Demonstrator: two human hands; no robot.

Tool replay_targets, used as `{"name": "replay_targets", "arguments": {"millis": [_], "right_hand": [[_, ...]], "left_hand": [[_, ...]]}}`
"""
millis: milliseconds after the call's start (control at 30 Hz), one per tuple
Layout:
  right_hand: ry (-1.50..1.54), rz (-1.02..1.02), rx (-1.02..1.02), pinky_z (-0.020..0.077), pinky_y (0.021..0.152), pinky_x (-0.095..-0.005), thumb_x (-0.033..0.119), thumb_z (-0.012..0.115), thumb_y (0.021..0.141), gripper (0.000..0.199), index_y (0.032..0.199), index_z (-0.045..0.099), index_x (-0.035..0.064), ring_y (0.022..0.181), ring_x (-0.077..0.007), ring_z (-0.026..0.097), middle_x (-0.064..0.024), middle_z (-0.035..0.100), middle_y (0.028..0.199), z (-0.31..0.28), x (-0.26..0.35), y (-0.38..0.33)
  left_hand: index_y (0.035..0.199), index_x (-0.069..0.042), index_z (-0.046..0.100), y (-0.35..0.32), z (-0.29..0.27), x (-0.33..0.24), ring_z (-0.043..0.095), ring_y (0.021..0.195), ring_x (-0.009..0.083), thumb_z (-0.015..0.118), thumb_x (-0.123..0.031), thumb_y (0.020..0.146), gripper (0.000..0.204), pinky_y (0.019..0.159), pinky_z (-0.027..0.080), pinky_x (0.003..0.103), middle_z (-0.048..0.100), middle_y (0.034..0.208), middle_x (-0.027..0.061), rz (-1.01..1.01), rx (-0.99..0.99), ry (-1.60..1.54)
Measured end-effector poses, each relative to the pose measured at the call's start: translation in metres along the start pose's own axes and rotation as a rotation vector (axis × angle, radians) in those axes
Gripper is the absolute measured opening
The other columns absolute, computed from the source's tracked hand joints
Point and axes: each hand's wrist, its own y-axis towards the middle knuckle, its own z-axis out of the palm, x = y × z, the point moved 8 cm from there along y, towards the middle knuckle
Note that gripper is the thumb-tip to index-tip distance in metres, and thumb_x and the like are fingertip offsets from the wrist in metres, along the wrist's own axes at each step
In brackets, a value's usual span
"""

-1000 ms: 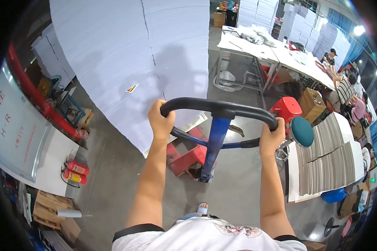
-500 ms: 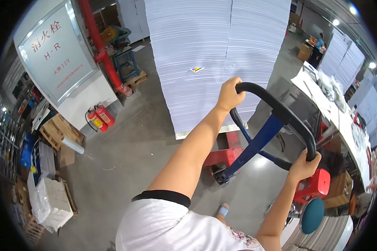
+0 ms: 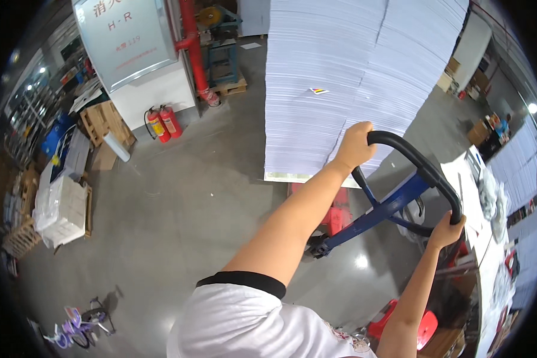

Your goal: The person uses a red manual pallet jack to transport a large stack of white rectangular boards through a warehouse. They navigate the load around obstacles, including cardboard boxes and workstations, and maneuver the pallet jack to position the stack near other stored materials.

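Both my hands grip the black loop handle (image 3: 413, 156) of a hand pallet truck. My left hand (image 3: 356, 147) is wrapped round the loop's upper left end, and my right hand (image 3: 446, 231) closes on its lower right end. A blue drawbar (image 3: 373, 218) slants down left from the handle to the wheels, beside the red truck body (image 3: 337, 210). Beyond it rises a tall stack of white paper sheets (image 3: 316, 128) on a pale base, with a small coloured slip (image 3: 319, 91) poking from its side. The forks under the stack are mostly hidden.
Two red fire extinguishers (image 3: 167, 122) stand by a white cabinet (image 3: 128, 45) and a red pipe (image 3: 192, 53). Wrapped goods (image 3: 62, 206) and a small purple bicycle (image 3: 76, 327) are at left. A long cluttered table (image 3: 486, 238) and a red stool (image 3: 426, 328) border the right.
The view has swung left, so the stack and handle sit further right in it. The drawbar leans further right. The bicycle has come into view. Both hands keep their hold.
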Motion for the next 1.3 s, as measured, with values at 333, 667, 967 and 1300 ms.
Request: {"name": "replay_targets", "arguments": {"millis": [333,667,967,1300], "right_hand": [[-0.027,-0.149,0.024,0.0466,0.079,-0.0390,0.017,0.060,0.084,0.027,0.105,0.060,0.0011,0.083,-0.0292,0.063,-0.0141,0.066,0.091,0.152,-0.062,0.110],[-0.106,0.009,0.291,0.0511,0.075,-0.0364,0.014,0.060,0.081,0.045,0.121,0.056,-0.0068,0.085,-0.0265,0.066,-0.0160,0.067,0.100,0.325,-0.125,0.222],[0.225,0.099,0.540,0.0479,0.059,-0.0290,0.014,0.063,0.088,0.012,0.087,0.059,0.0027,0.062,-0.0138,0.059,-0.0046,0.060,0.072,0.527,-0.221,0.355],[0.439,0.010,0.664,0.0463,0.057,-0.0269,0.005,0.061,0.081,0.006,0.085,0.058,0.0034,0.062,-0.0120,0.056,-0.0018,0.057,0.074,0.718,-0.178,0.398]], "left_hand": [[0.073,-0.003,0.050,0.057,0.078,0.071,0.054,0.075,0.0409,0.060,-0.002,0.060,0.017,0.066,0.043,0.048,0.052,0.072,0.0182,0.019,-0.101,-0.033],[0.078,-0.003,0.053,0.149,0.167,0.193,0.057,0.081,0.0363,0.066,-0.003,0.065,0.019,0.071,0.045,0.046,0.057,0.080,0.0152,-0.147,0.018,-0.069],[0.086,-0.004,0.053,0.198,0.221,0.235,0.057,0.082,0.0359,0.063,-0.001,0.067,0.022,0.071,0.045,0.046,0.057,0.083,0.0141,-0.068,-0.130,-0.002],[0.082,-0.003,0.052,0.252,0.261,0.316,0.055,0.077,0.0370,0.061,0.000,0.067,0.018,0.069,0.043,0.048,0.055,0.080,0.0153,-0.076,-0.278,0.133]]}}
